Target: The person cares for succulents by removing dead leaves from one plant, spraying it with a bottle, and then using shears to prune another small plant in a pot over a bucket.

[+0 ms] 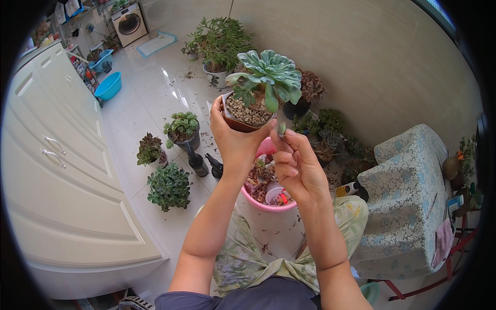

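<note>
My left hand grips a brown glazed flower pot with a pale rim, raised over the floor. Tan gravel fills its top, and a large blue-green rosette succulent leans out to the right. Just below and right of the pot, my right hand pinches a small green succulent leaf between thumb and finger. Beneath both hands is a pink plastic basin with dry leaves, plant scraps and a pale round container inside. My forearms hide part of the basin.
Potted succulents and black spray bottles stand on the tiled floor at left. More pots line the wall. A cloth-covered table is at right, a white cabinet at far left, a blue basin farther back.
</note>
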